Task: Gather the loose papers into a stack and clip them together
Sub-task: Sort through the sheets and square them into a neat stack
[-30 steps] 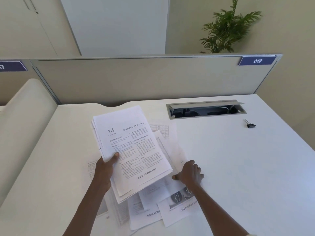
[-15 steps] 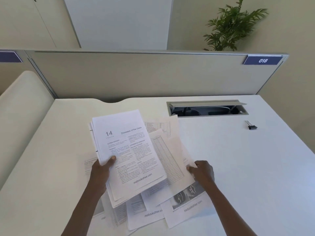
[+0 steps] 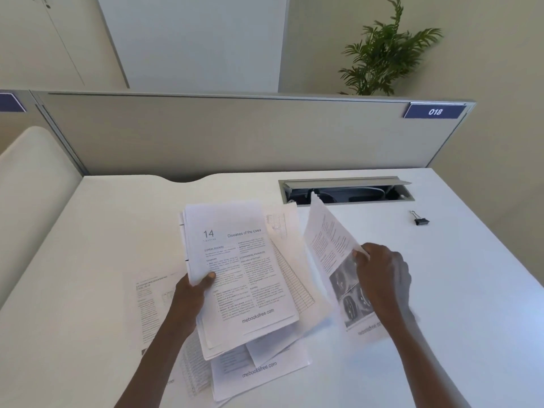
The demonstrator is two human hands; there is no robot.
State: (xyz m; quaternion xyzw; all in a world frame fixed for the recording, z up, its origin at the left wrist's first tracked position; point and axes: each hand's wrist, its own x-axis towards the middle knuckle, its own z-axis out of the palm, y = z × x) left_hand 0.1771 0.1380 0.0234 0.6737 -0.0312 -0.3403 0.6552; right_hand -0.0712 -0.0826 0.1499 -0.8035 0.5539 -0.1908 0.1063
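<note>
My left hand (image 3: 192,293) grips a gathered stack of printed pages (image 3: 238,269) by its left edge, thumb on top, held just above the white desk (image 3: 441,319). The top page is headed "14 Diseases of the Uvea". My right hand (image 3: 381,275) pinches the edge of a single printed sheet (image 3: 332,260) with photos on it, lifted and tilted up off the desk to the right of the stack. More loose sheets (image 3: 259,369) lie spread under and around the stack, one at the left (image 3: 150,304). A black binder clip (image 3: 420,219) lies alone at the back right.
An open cable tray (image 3: 347,191) is sunk into the desk behind the papers. A beige partition (image 3: 235,134) with a blue "018" label (image 3: 435,111) closes off the back. A potted plant (image 3: 385,51) stands beyond it.
My right hand has picked one sheet off the desk and raised it up and to the right. My left hand keeps its hold on the stack.
</note>
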